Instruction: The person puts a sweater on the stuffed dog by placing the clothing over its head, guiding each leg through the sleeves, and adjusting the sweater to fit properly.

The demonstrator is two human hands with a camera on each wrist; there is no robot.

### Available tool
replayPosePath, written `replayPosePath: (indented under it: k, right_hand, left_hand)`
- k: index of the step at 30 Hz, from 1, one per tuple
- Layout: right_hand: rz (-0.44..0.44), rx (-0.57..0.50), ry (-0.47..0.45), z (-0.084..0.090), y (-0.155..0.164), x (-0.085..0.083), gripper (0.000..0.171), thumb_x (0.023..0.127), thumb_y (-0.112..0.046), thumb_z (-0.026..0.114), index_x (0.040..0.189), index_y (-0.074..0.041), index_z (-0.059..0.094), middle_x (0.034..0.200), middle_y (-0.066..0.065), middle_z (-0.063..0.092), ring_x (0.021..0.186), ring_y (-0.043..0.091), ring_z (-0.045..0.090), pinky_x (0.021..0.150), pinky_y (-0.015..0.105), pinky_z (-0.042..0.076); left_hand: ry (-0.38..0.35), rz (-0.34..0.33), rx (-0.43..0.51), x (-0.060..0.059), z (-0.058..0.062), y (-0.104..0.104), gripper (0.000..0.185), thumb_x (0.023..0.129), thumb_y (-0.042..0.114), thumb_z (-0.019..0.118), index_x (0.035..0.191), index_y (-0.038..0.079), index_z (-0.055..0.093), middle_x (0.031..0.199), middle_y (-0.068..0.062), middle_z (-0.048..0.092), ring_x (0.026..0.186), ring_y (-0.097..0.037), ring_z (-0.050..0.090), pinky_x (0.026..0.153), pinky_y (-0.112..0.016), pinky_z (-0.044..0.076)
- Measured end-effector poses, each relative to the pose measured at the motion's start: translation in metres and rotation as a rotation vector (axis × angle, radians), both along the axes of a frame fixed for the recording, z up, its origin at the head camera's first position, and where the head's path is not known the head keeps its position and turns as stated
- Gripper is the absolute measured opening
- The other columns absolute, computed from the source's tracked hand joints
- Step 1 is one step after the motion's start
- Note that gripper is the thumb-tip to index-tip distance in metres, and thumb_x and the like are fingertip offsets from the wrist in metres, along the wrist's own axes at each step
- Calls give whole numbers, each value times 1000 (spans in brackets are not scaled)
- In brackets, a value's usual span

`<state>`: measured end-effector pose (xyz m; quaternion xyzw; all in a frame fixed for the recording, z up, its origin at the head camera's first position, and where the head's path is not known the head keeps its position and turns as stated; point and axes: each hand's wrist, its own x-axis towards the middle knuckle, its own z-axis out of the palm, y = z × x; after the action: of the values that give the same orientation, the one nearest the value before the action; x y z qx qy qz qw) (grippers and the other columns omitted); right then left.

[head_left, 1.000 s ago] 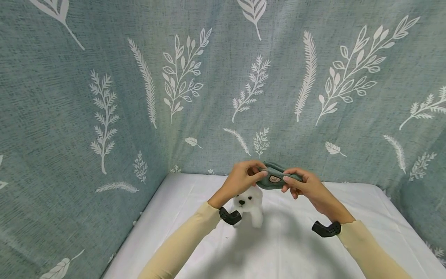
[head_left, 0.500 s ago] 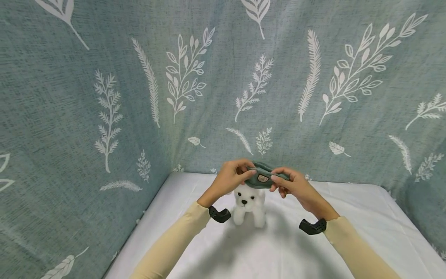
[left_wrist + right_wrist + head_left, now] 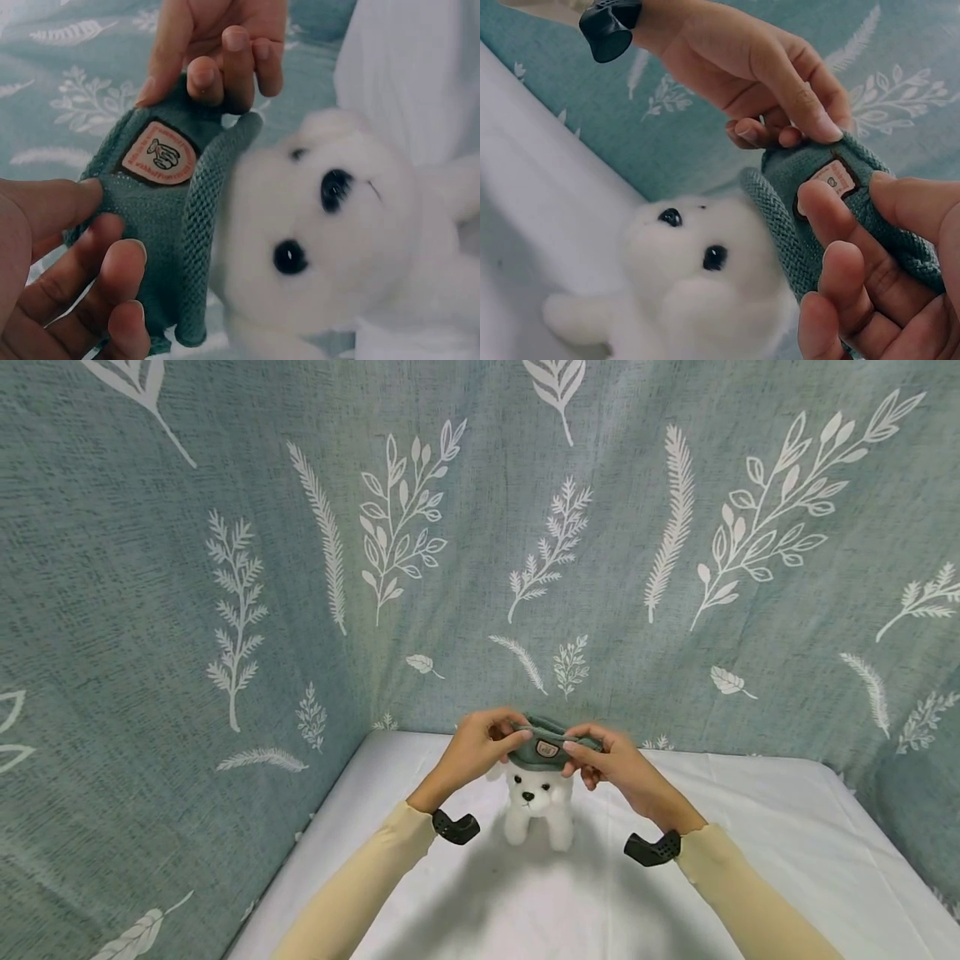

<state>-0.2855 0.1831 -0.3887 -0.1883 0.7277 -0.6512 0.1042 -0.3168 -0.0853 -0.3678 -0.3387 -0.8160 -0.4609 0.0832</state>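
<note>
The toy dog (image 3: pixel 537 802) stands on the white sheet (image 3: pixel 675 893), the knitted hat (image 3: pixel 546 750) stretched over its head. The left hand (image 3: pixel 471 752) and right hand (image 3: pixel 613 762) pinch its rim; uneven pulling could tip the dog or let the hat slip off.

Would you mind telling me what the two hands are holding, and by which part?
Both hold the small green knitted hat by its rim: the left hand pinches one side, the right hand the opposite side, over the white plush dog's head.
</note>
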Motion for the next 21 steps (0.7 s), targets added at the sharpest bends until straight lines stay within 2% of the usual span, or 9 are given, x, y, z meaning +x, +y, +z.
replayPosePath:
  k: [6, 12, 15, 18, 21]
  right_hand:
    - [15, 12, -12, -1, -9, -2, 43, 105, -34, 62, 135, -5, 55, 90, 11, 73, 64, 17, 51, 64, 30, 48]
    - [31, 38, -29, -1, -15, -3, 45, 104, -38, 62, 135, -7, 54, 93, 15, 74, 64, 18, 53, 63, 30, 47]
    - [34, 71, -36, -1, -16, -3, 47, 105, -44, 58, 134, -7, 55, 93, 17, 75, 62, 19, 51, 63, 31, 46]
    - [3, 145, -34, -1, -16, -3, 55, 105, -53, 52, 136, -8, 56, 87, 16, 75, 57, 19, 48, 63, 33, 45]
    - [-40, 218, -29, 0, -16, -3, 64, 104, -60, 47, 143, -11, 54, 74, 13, 72, 51, 17, 45, 60, 33, 44]
  left_hand:
    - [-24, 8, -8, 0, -5, -10, 16, 100, 32, 70, 111, 21, 74, 81, -5, 67, 64, -30, 65, 58, -35, 51]
    - [-35, 27, -27, 0, -7, -17, 18, 100, 33, 71, 112, 21, 74, 83, -5, 70, 61, -22, 63, 58, -35, 52]
    - [-51, 20, -30, -1, -8, -20, 18, 100, 33, 71, 112, 20, 74, 82, -7, 70, 61, -23, 63, 60, -35, 53]
    - [-73, 8, -28, -4, -10, -22, 18, 101, 31, 69, 112, 18, 74, 83, -7, 70, 62, -25, 64, 60, -35, 54]
    - [-104, 9, -21, -5, -10, -25, 18, 103, 29, 65, 112, 15, 74, 85, -6, 70, 63, -24, 64, 60, -35, 54]
